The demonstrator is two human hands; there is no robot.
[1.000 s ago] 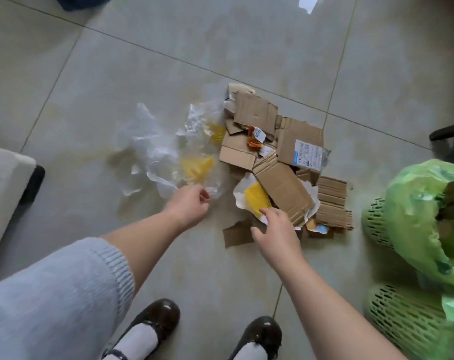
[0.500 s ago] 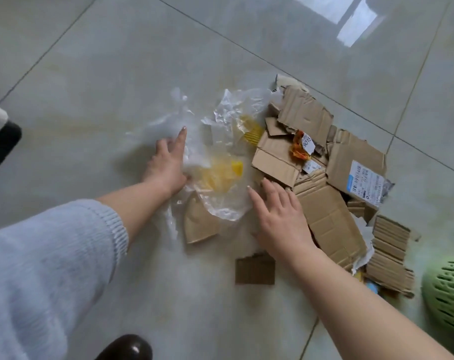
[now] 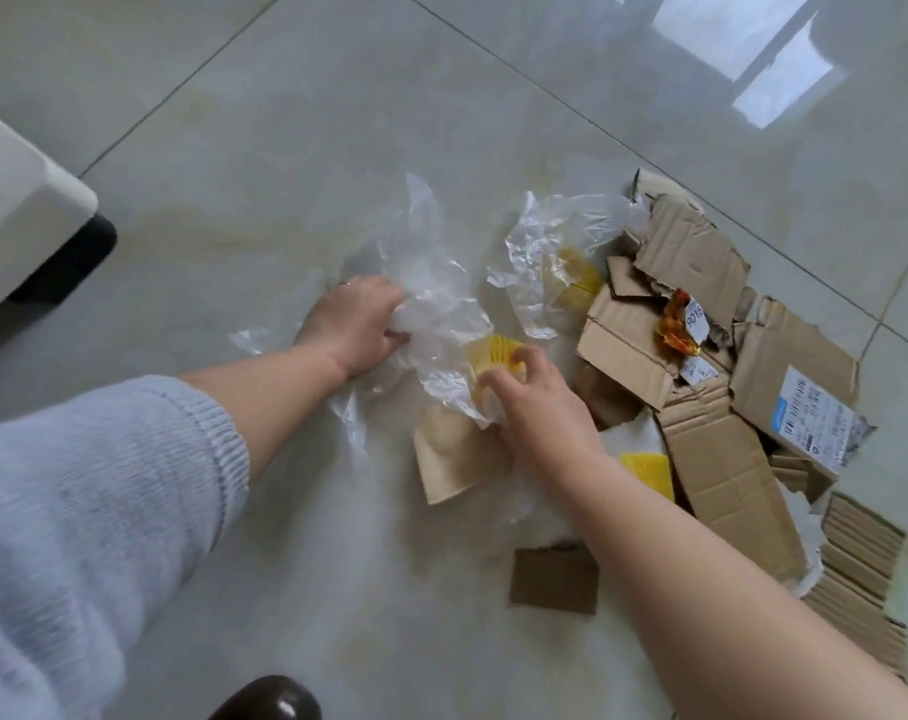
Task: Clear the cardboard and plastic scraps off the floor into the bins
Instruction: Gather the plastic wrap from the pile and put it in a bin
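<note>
Cardboard and plastic scraps lie spread over the pale tiled floor (image 3: 244, 163), mostly right of centre. Nearest the camera, a dark shoe toe (image 3: 270, 701) shows at the bottom edge, and a small brown cardboard square (image 3: 555, 579) lies alone on the tile beside the right forearm. Just beyond it, the right hand (image 3: 537, 407) has its fingers curled around a yellow ribbed piece (image 3: 493, 350) wrapped in clear film, above a tan cardboard piece (image 3: 454, 459). To its left, the left hand (image 3: 356, 327) (grey knitted sleeve pushed up the arm) is clenched on a bunch of crumpled clear plastic (image 3: 431, 298). Further right sits the heap of torn cardboard (image 3: 722, 449), one piece bearing a white shipping label (image 3: 810, 415), with an orange wrapper (image 3: 672, 330) on top. A second clear plastic bag (image 3: 550, 252) lies against the heap's far side. A white furniture corner (image 3: 21, 194) stands far left.
</note>
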